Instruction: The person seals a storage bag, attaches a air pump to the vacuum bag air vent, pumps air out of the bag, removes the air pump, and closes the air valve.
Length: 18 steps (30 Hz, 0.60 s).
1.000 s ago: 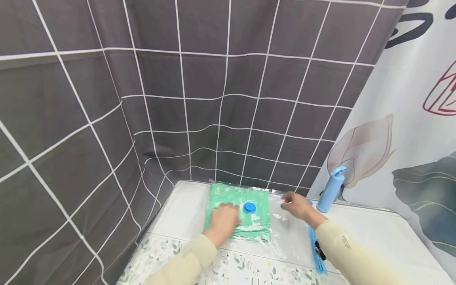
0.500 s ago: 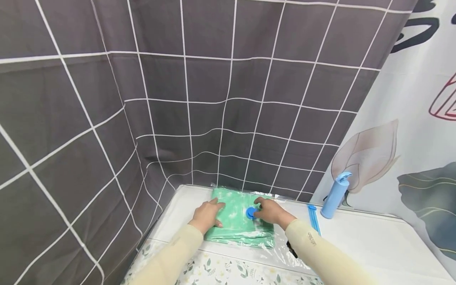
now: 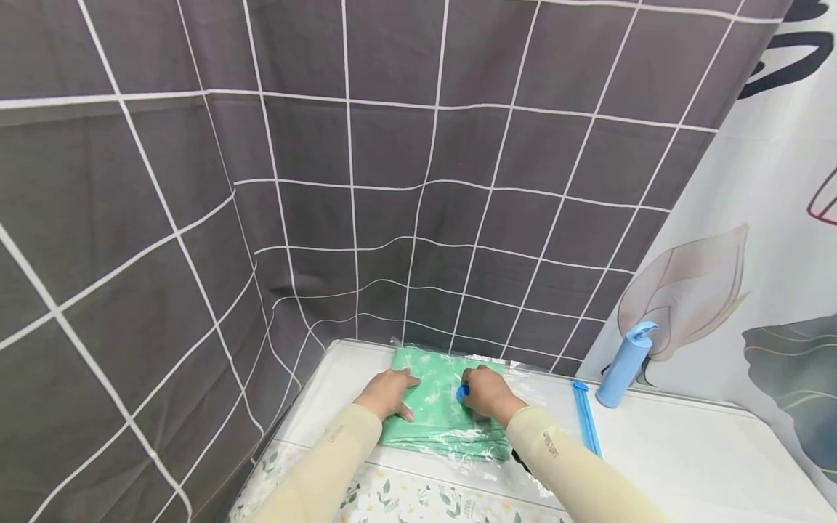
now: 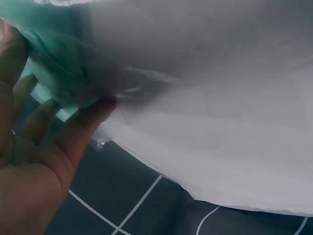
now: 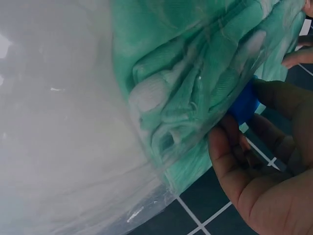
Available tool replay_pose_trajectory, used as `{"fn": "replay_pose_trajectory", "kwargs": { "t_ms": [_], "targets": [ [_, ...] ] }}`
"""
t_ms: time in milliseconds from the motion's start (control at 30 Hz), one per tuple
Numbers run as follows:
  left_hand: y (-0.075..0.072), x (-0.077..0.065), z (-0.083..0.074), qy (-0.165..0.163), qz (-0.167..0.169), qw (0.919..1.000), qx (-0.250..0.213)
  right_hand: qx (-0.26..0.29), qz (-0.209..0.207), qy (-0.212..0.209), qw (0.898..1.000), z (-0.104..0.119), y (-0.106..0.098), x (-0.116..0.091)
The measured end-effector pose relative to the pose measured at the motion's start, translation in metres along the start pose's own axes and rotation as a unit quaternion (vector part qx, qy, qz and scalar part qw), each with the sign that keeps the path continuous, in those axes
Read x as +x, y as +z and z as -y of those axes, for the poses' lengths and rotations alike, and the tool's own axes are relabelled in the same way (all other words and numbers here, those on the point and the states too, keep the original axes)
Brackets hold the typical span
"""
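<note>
Head view: we see the right hand (image 3: 487, 392) with curled fingers pinching the blue cap (image 3: 461, 392) on the clear bag (image 3: 539, 392), which lies on the table (image 3: 693, 450) around green cloth (image 3: 434, 385); the left hand (image 3: 387, 394) (fingers parted, gripping nothing) touches the bag's left side.

Right hand (image 3: 487, 394) now grips blue cap (image 5: 245, 104); left hand (image 3: 387, 394) shifted left
</note>
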State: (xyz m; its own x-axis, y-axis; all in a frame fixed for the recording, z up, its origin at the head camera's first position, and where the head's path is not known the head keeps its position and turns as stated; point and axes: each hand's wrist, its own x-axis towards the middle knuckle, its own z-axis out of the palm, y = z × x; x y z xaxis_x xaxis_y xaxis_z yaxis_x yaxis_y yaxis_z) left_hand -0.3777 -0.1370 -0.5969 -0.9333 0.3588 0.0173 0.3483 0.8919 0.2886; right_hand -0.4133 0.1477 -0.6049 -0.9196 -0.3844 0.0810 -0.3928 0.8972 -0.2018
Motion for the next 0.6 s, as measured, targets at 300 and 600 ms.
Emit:
{"fn": "replay_pose_trajectory", "kwargs": {
  "t_ms": [300, 600],
  "targets": [
    [-0.004, -0.002, -0.001, 0.001, 0.012, 0.9998, -0.018, -0.008, -0.012, 0.0, 1.0, 0.0, 0.008, 0.002],
    [-0.004, 0.004, 0.001, 0.008, 0.013, 0.9998, -0.01, -0.058, -0.015, -0.017, 0.998, 0.006, 0.005, 0.002]
  ]
}}
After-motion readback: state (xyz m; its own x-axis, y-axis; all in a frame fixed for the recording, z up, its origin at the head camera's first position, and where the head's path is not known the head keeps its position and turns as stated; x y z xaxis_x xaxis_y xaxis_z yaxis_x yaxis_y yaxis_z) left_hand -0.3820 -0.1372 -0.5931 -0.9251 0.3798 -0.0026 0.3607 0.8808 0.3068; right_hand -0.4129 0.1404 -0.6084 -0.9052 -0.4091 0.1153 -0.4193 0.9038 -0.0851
